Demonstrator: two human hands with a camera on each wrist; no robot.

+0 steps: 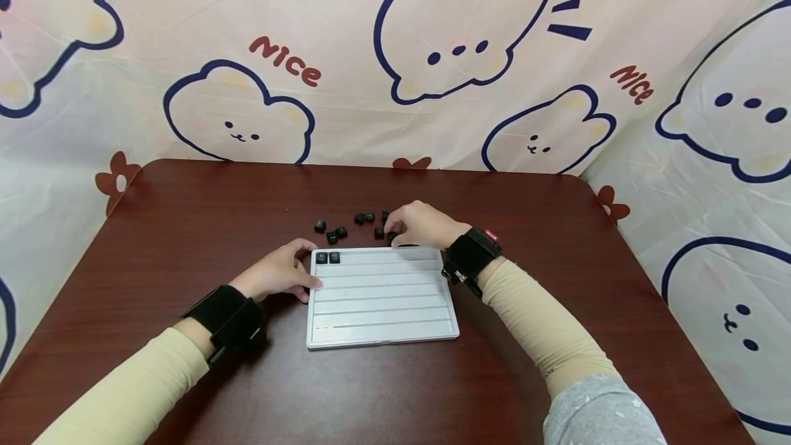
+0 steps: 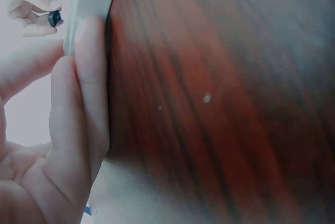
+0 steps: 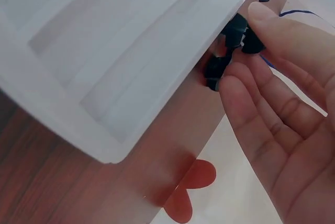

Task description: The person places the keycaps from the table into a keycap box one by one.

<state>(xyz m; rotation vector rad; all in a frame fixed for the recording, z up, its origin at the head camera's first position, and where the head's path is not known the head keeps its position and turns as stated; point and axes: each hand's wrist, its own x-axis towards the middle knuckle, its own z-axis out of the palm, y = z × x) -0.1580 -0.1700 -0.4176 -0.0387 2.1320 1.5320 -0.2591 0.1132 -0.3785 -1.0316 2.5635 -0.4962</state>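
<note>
A white ridged tray lies on the table, with two black keycaps side by side in its top left corner. At its left edge, my left hand grips the rim, thumb on top and fingers along the side. My right hand is beyond the tray's far edge, toward the right. Between its thumb and fingers it pinches a black keycap, clearest in the left wrist view. Other dark keycaps lie close to those fingertips in the right wrist view; the hand partly hides them in the head view.
Several loose black keycaps are scattered on the brown table behind the tray. A patterned white cloth hangs behind and beside the table. Both wrists wear black bands.
</note>
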